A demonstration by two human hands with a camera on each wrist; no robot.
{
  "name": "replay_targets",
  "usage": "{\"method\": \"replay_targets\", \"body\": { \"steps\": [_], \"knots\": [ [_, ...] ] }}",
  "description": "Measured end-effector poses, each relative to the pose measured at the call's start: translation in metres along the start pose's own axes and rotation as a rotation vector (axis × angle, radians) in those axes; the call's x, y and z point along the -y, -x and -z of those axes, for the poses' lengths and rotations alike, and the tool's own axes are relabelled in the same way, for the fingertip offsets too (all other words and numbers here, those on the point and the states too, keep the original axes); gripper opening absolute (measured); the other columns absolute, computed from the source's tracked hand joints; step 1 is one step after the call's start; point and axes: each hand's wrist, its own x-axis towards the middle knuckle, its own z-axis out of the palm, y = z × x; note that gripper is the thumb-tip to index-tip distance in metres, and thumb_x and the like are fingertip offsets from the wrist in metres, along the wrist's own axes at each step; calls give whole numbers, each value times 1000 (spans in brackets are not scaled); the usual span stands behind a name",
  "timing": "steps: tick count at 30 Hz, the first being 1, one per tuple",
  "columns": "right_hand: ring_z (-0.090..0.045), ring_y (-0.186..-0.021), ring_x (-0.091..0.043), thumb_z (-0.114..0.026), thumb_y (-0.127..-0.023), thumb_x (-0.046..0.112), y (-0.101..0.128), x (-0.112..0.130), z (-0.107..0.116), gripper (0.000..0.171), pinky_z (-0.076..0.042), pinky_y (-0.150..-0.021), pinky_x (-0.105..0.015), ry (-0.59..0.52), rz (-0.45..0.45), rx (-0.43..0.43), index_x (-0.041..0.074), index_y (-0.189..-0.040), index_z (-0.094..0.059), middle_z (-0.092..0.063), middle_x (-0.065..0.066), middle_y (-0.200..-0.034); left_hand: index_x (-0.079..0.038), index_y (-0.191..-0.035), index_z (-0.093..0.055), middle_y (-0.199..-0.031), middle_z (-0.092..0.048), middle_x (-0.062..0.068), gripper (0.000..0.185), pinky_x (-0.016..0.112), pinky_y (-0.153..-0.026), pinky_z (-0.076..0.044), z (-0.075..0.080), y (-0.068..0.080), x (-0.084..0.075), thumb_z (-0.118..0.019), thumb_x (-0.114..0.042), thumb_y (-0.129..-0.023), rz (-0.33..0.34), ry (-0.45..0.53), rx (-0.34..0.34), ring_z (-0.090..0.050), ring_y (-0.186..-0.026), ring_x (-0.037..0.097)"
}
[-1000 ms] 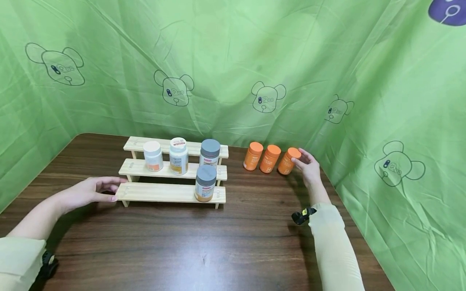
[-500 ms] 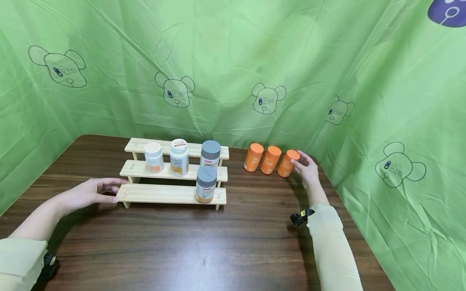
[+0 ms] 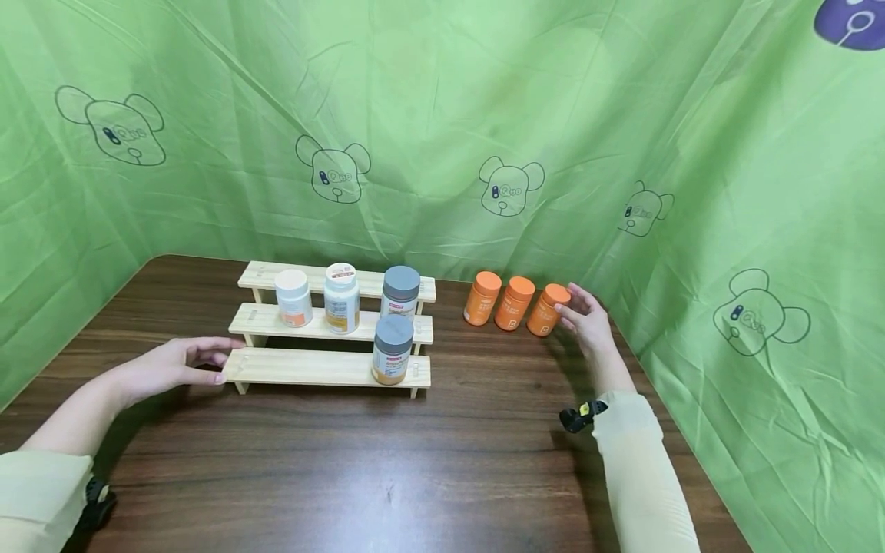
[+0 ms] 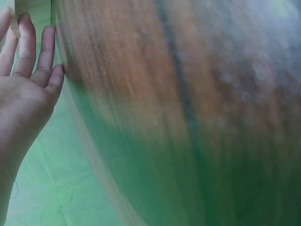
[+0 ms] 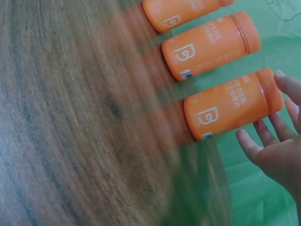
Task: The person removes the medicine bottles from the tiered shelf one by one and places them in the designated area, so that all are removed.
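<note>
Head view. Right hand (image 3: 586, 322): at the far right corner of the table (image 3: 442, 468), fingers loosely spread, tips at the cap of the rightmost orange bottle (image 3: 548, 309); nothing gripped; whether skin meets cap cannot be told. Two more orange bottles (image 3: 498, 299) stand just beside it to the left, in a row along the far edge. Left hand (image 3: 169, 367): relaxed, fingers extended, tips at the left end of the bottom step of the three-step wooden rack (image 3: 325, 367); holds nothing. Rack contents: grey-capped bottle (image 3: 391, 349) on the bottom step, right end; two white bottles (image 3: 316, 296) and a second grey-capped bottle (image 3: 400, 292) on the middle step.

Left wrist view. Left hand (image 4: 26, 89) flat, fingers straight and together; table blurred.

Right wrist view. Right hand (image 5: 277, 141) spread beside the cap end of the nearest orange bottle (image 5: 233, 106), a narrow gap visible at the thumb; three orange bottles in frame.

Judgement: step in hand is the reach for the rightmost orange bottle, rack steadied. Next move calls for closing fingers and thumb round the body without knocking its neighbour.
</note>
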Motion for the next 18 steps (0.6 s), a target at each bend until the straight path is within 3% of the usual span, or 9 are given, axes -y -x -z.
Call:
{"method": "replay_targets", "body": {
  "steps": [3,7,18],
  "knots": [
    [-39,-131,-20,-68,-86,9,3,7,0,68,-40,-100,-35,37,11,6,16,-146,-36,-33,-10,-151,-2,-138,-44,-110,-64,10,58,19,-77,-45,0,0,1,-68,-19,-87,-7,5,1,-60,-96,6],
    [-31,-138,-28,-65,-88,10,9,20,0,68,-45,-92,-26,116,40,24,14,-147,-32,-31,-13,-151,0,-137,-44,-110,-65,9,58,18,-77,-45,-1,0,0,-67,-17,-87,-20,25,10,-61,-95,5],
    [-32,-135,-34,-66,-89,15,30,49,-4,66,-45,-88,-20,222,100,53,12,-146,-34,-33,-15,-150,2,-138,-42,-109,-65,10,58,19,-77,-46,3,0,-1,-66,-16,-88,-36,38,50,-61,-95,5]
  ]
}}
